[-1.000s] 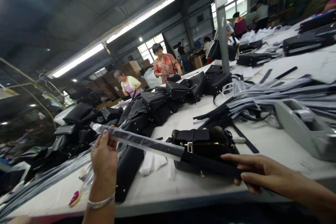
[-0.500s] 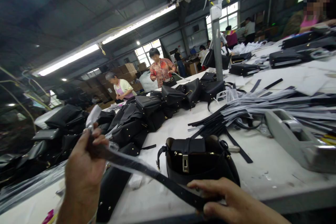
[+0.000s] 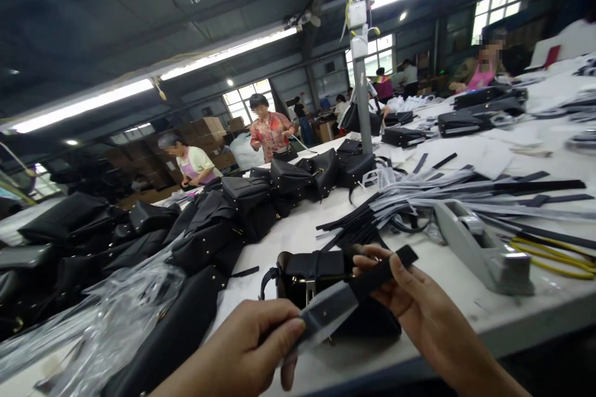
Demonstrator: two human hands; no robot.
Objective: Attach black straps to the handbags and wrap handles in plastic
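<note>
A black bag strap (image 3: 323, 313), partly wrapped in translucent film, stretches between my two hands. My left hand (image 3: 254, 341) pinches its lower left part between thumb and fingers. At the upper right, my right hand (image 3: 421, 307) grips a black strip (image 3: 379, 276) at the strap's end, thumb on top. Behind the strap a black handbag (image 3: 291, 268) with a gold clasp (image 3: 310, 289) stands on the white table (image 3: 279, 239). The strap and my right hand hide much of the bag's front and right side.
Black bags (image 3: 205, 236) are heaped along the left and back, beside crumpled clear plastic (image 3: 135, 316). Film-wrapped strips (image 3: 405, 195) lie behind a grey tape dispenser (image 3: 482, 251) on the right. Yellow loops (image 3: 549, 260) lie beyond it. A post (image 3: 362, 102) rises behind; co-workers (image 3: 271, 130) stand farther back.
My left hand has come down and right, and my right hand has risen to the strap's end. The strap, earlier stretched long, now shows a short span between them. The view has turned right.
</note>
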